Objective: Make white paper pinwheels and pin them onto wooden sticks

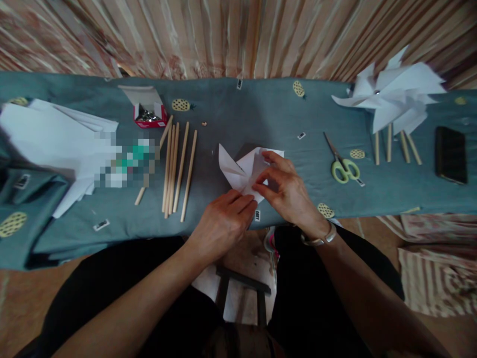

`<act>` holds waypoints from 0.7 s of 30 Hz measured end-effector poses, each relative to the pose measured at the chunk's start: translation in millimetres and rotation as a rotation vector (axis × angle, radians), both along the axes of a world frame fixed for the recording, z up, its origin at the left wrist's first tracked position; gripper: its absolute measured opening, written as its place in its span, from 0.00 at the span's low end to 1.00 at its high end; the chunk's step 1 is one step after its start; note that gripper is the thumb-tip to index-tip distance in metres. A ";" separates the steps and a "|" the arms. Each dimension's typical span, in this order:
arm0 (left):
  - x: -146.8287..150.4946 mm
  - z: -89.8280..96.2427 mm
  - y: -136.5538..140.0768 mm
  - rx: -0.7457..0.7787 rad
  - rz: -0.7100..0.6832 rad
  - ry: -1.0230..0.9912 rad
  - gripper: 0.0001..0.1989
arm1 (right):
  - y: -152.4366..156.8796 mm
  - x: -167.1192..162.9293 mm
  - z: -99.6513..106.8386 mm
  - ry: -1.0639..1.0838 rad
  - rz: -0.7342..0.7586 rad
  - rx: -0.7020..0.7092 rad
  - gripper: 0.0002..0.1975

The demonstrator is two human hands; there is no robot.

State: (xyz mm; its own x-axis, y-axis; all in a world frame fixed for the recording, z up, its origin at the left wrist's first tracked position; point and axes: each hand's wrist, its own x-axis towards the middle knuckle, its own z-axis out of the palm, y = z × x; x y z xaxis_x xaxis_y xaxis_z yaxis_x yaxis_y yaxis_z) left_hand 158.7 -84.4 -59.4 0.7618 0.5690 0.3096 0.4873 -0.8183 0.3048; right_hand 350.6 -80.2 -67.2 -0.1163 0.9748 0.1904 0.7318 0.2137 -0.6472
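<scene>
A white paper pinwheel (231, 168), its corners partly curled inward, lies near the table's front edge in the middle of the view. My left hand (228, 215) presses its near corner, the fingers close together on the paper. From the right, my right hand (286, 185) pinches a paper flap between thumb and fingers and bends it toward the centre. The paper's middle is partly covered by my fingers. Left of the paper lie several wooden sticks (181, 169). Green-handled scissors (341, 166) rest to the right of my right hand.
An open red box (151, 117) of small metal pins stands back left. White paper sheets (55, 134) lie far left beside a pixelated patch. Finished white pinwheels (397, 92) on sticks lie back right, near a dark phone (450, 154). A striped curtain (223, 40) hangs behind the table.
</scene>
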 end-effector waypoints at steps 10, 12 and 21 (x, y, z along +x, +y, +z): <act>-0.5 -0.8 -0.2 -0.002 0.000 -0.010 0.09 | -4.3 -5.6 -0.6 -0.008 -0.009 0.026 0.06; -0.5 -1.5 0.0 0.008 -0.004 -0.004 0.09 | -5.5 -6.7 -3.4 -0.002 -0.008 0.057 0.07; 0.4 -1.9 0.3 -0.001 -0.001 0.013 0.08 | -8.7 -8.5 -7.7 -0.074 0.021 0.198 0.09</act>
